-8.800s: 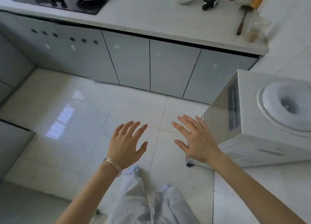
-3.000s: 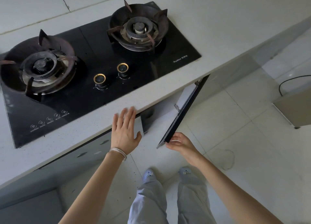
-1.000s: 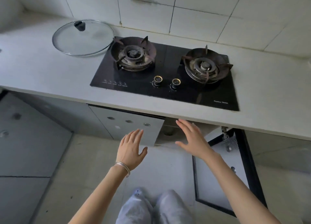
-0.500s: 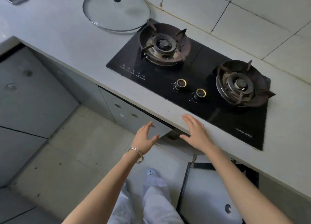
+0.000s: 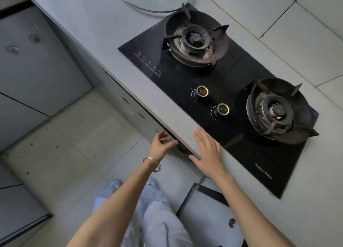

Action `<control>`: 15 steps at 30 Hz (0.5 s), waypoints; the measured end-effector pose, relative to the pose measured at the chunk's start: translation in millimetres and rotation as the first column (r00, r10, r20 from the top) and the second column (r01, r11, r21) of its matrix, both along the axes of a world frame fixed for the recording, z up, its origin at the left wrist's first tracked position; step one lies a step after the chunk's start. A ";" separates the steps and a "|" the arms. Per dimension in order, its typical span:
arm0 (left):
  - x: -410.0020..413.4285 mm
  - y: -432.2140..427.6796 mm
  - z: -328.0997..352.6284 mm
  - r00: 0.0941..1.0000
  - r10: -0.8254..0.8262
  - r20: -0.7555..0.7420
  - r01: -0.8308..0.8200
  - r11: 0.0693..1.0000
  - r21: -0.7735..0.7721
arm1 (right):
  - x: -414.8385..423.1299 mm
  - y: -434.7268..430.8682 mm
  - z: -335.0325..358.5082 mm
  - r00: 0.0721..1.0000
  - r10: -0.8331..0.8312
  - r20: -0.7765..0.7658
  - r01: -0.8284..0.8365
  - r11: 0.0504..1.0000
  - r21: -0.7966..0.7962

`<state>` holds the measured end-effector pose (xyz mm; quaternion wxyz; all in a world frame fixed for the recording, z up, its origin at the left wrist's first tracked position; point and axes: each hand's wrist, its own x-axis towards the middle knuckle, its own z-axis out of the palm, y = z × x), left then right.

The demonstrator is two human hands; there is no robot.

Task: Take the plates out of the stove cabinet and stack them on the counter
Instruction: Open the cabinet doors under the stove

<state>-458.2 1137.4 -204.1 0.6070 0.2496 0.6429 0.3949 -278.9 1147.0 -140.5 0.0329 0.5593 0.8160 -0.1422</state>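
The black two-burner stove (image 5: 219, 98) is set into the pale counter (image 5: 115, 48). Under it the right cabinet door (image 5: 206, 215) hangs swung open; the left door (image 5: 133, 111) still lies against the cabinet front. My left hand (image 5: 161, 144), with bangles on the wrist, reaches under the counter lip at the left door's top edge, fingers spread and curled. My right hand (image 5: 207, 152) lies flat and open over the counter's front edge. The cabinet's inside is hidden by the counter, and no plates show.
A glass pot lid (image 5: 154, 0) lies on the counter behind the stove. Two stove knobs (image 5: 202, 92) stand near the front. Grey cabinet fronts (image 5: 31, 61) line the left side. My legs and slippers (image 5: 148, 200) are over the tiled floor.
The view has swung closer over the stove. My left hand has moved in under the counter lip at the left door's top edge. My right hand has slid onto the counter edge.
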 end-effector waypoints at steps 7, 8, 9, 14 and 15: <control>1.4 6.7 1.9 0.999 -0.027 -0.036 0.030 0.997 0.071 | 4.2 -1.3 -4.2 1.000 0.013 -0.018 -0.013 1.000 -0.004; 1.3 7.7 2.0 0.999 -0.029 -0.032 0.031 0.997 0.066 | 4.5 -1.2 -4.2 1.000 0.015 -0.021 -0.015 1.000 -0.004; 0.9 8.1 1.9 0.999 -0.033 -0.019 0.034 0.998 0.059 | 5.0 -1.1 -4.0 0.999 0.017 -0.028 -0.017 1.000 -0.003; -6.2 4.3 5.1 0.995 -0.101 0.018 0.100 0.994 0.054 | 4.2 -2.9 0.6 0.997 0.033 -0.070 -0.034 0.999 -0.009; -9.2 1.9 6.0 0.992 -0.122 0.007 0.122 0.991 0.057 | 3.2 -4.2 1.8 0.996 0.025 -0.089 -0.027 0.999 -0.019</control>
